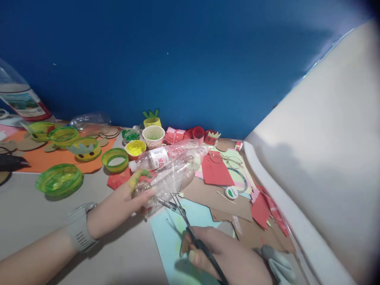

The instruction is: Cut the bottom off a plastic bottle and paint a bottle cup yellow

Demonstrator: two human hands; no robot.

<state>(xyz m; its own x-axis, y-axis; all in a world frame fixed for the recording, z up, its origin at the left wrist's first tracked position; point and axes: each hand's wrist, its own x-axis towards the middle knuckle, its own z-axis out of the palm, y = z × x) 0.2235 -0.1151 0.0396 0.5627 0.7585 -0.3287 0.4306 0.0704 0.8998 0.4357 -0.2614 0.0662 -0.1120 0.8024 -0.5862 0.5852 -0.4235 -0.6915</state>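
One grey table [118, 245] lies under my hands, one blue wall [178, 67] stands beyond them, and a white wall [332, 150] is to the right of my right hand [221, 247]. My left hand [124, 201] grips a clear plastic bottle [178, 173], which stretches away from it, and my right hand holds scissors [191, 232] with blades slightly parted. Beyond my left hand lies another bottle [175, 151], whose white label [159, 158] shows red 水, its small print too blurred.
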